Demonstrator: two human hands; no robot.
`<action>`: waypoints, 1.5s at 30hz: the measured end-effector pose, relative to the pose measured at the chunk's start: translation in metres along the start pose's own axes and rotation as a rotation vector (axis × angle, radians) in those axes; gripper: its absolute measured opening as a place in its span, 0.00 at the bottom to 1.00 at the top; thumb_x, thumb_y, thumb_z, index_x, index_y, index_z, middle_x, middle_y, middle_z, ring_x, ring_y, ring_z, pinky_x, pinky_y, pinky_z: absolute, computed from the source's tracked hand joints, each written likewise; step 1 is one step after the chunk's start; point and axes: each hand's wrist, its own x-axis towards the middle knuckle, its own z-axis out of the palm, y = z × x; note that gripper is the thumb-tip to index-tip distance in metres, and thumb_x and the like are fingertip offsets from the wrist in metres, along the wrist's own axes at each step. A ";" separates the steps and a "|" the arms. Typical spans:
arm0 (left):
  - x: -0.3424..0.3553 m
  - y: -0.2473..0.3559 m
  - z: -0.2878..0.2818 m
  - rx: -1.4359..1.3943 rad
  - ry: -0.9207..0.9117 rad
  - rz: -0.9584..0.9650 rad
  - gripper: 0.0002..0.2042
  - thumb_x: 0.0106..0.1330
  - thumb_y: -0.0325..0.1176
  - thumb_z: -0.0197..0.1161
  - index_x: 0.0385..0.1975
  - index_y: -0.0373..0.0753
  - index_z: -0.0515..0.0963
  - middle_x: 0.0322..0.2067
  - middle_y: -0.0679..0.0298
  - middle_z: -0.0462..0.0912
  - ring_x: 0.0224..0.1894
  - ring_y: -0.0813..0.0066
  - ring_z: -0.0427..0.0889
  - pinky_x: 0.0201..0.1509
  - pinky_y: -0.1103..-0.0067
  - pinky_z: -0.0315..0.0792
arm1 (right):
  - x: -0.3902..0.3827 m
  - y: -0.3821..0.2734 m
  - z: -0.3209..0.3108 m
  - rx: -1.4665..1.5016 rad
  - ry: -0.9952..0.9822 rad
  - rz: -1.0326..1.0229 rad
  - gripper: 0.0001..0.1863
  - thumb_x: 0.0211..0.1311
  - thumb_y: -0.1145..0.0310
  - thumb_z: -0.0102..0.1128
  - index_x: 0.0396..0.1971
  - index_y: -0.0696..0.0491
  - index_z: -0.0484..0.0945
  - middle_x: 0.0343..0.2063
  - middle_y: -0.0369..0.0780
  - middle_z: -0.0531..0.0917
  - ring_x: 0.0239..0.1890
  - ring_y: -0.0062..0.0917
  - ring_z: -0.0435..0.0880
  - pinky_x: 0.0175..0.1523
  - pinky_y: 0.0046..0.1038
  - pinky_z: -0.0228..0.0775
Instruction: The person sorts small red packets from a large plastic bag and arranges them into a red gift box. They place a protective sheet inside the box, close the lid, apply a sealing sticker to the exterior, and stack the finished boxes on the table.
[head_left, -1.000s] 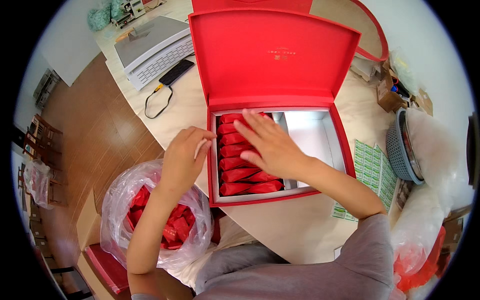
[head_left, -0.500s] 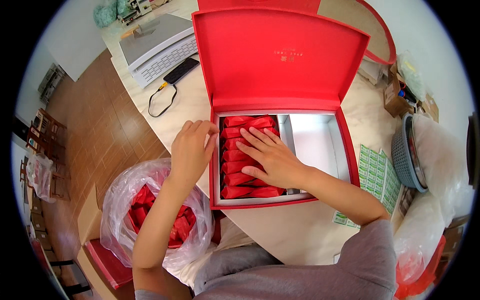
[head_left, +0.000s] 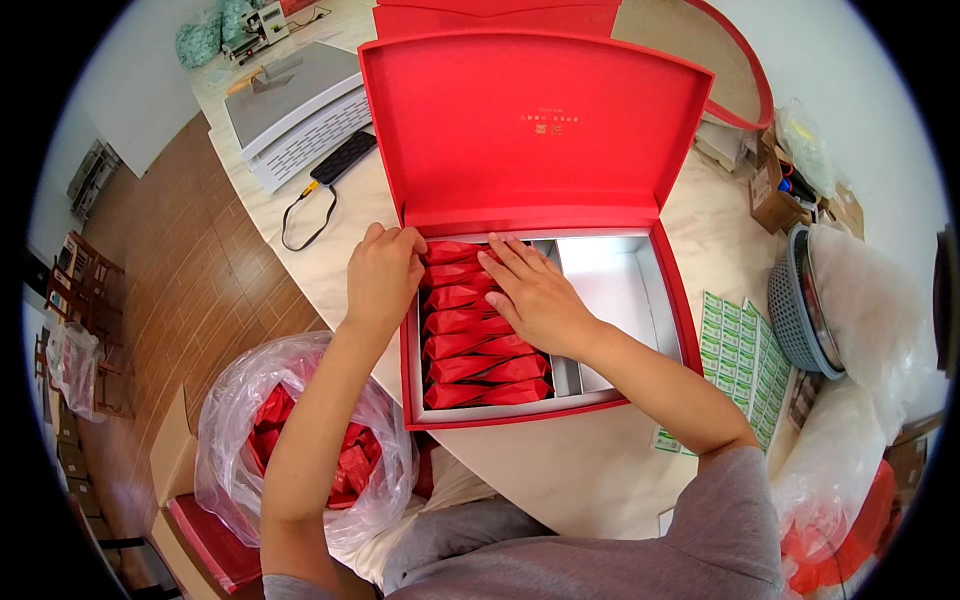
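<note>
A red gift box [head_left: 538, 125] stands on the table with its lid up. Its left compartment holds a column of several red foil packets [head_left: 487, 369]; the white right compartment [head_left: 605, 275] shows a bare bottom. My right hand [head_left: 540, 305] lies palm down across the right ends of the upper packets, fingers stretched out. At the box's upper left corner, my left hand [head_left: 382, 275] is closed, its fingertips against the left end of the top packet. Whether they pinch anything is hidden.
More red packets [head_left: 355, 470] lie in a clear plastic bag [head_left: 235, 420] at lower left. A grey-white machine [head_left: 305, 115] and a black phone [head_left: 345, 157] with a strap are on the table's left. Green-white label sheets [head_left: 735, 345] and a grey basket [head_left: 790, 310] are at right.
The view has shifted a little, so the box sits further left and lower. My right hand has slid toward the upper packets, uncovering lower ones. My left fingertips now meet the top packet's end.
</note>
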 end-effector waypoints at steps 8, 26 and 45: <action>0.003 0.028 -0.013 0.321 -0.228 0.108 0.15 0.60 0.33 0.56 0.47 0.37 0.73 0.51 0.58 0.74 0.52 0.60 0.71 0.57 0.64 0.64 | 0.014 0.029 -0.021 0.250 0.451 0.170 0.11 0.52 0.82 0.52 0.36 0.59 0.77 0.35 0.48 0.79 0.42 0.44 0.75 0.49 0.39 0.68; -0.023 0.028 0.016 0.128 -0.365 0.234 0.27 0.73 0.48 0.37 0.66 0.41 0.56 0.67 0.54 0.56 0.69 0.63 0.55 0.71 0.65 0.48 | 0.016 0.032 -0.008 -0.023 0.255 0.116 0.08 0.49 0.82 0.55 0.31 0.58 0.77 0.28 0.43 0.75 0.36 0.39 0.76 0.41 0.37 0.71; -0.030 0.002 -0.036 -0.238 -0.140 0.174 0.07 0.53 0.26 0.64 0.32 0.41 0.79 0.30 0.65 0.81 0.39 0.64 0.75 0.44 0.70 0.66 | 0.001 -0.001 0.000 -0.055 -0.107 -0.037 0.32 0.69 0.50 0.42 0.66 0.55 0.56 0.68 0.51 0.52 0.71 0.41 0.48 0.72 0.39 0.37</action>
